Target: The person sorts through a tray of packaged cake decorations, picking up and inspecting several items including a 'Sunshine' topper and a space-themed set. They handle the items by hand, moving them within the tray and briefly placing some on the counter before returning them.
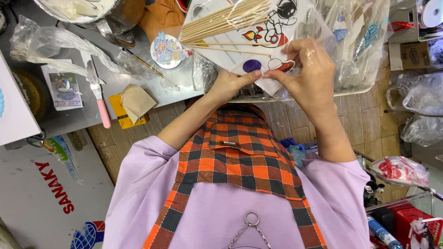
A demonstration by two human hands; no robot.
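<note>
My left hand [229, 85] and my right hand [308, 76] meet fingertip to fingertip at the near edge of a white sheet of astronaut and rocket cutouts [277, 23] in a clear plastic sleeve. The left thumb and forefinger pinch the sheet's edge beside a purple round cutout [251, 65]. With its fingers, the right hand pinches a small red and white cutout [282, 66] on the sheet, with clear plastic draped over the hand. A bundle of wooden skewers [224, 20] lies across the sheet's left part.
A metal table [74, 117] on the left holds a pink-handled palette knife [98, 94], a round cartoon topper [167, 50], a folded brown paper [136, 99], a small picture card [64, 87] and crumpled plastic bags [55, 41]. More bags [417, 94] and red crates [410, 221] are at right.
</note>
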